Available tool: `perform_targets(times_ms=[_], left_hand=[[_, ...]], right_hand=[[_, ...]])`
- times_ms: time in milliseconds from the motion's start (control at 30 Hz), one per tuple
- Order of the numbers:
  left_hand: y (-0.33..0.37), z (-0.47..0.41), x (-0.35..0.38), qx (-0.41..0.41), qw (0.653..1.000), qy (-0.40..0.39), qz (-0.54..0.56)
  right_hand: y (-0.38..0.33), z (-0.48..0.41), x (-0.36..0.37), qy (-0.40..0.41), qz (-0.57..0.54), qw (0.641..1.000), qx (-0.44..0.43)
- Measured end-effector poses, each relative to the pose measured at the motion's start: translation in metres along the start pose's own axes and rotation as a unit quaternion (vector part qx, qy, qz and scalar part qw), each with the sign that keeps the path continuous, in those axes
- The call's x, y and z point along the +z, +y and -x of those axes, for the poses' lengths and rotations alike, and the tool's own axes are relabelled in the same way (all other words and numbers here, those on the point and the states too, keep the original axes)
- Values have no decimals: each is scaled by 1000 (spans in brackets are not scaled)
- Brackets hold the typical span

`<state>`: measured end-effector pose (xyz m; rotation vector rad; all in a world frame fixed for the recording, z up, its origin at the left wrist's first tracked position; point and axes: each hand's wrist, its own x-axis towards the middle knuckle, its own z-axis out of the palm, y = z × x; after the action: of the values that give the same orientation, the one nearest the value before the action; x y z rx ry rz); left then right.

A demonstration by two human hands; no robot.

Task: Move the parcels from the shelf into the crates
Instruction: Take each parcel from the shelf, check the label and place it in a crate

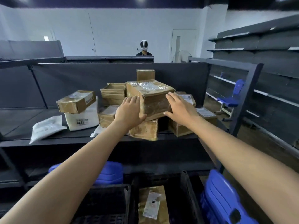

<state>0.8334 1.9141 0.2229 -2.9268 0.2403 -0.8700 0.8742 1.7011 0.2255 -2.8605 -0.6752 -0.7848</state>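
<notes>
Parcels lie in a heap on the dark shelf [19,122], and the top one, a big brown box [150,94], sits between two bare hands. The left grip [129,109] lies flat on the box's left side, fingers straight, with the thumb at the bottom edge. The right grip [178,105] presses flat on the right side the same way, so both are open and pushing in, not curled round it. The box is cardboard, wrapped in shiny clear tape, with a crinkly label on top. Its back is hidden. It rests on a squashed brown box [145,130] that pokes over the shelf edge, and on another low box [179,129] to the right. The right hand covers most of a parcel behind it. Further back stand a small box [145,74] and a stack of flat brown ones [113,94]. To the left a flat box [76,101] leans on a white bag [84,118] with numbers printed upside down, and a soft white pouch [47,128] lies near the shelf edge. Down below are two black crates with net walls, cut off at the bottom and partly hidden by the arms. The left crate [103,204] is too dark to see into. The right crate [189,191] holds a brown parcel [161,193] with a white label. Blue plastic things [223,201] stand beside the crates; their shape is hard to make out.
</notes>
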Motion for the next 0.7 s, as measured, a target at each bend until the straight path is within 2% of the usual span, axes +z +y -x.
perform_targets(times_ms=[133, 400, 700], left_hand=[[-8, -38, -1, -9, 1000, 15, 19], [-16, -83, 21, -94, 993, -55, 45], [-19, -93, 39, -145, 979, -130, 67]], right_hand=[[16, -36, -4, -7, 16, 1000, 2], [50, -91, 10, -91, -12, 995, 40], [63, -109, 28, -117, -104, 984, 85]])
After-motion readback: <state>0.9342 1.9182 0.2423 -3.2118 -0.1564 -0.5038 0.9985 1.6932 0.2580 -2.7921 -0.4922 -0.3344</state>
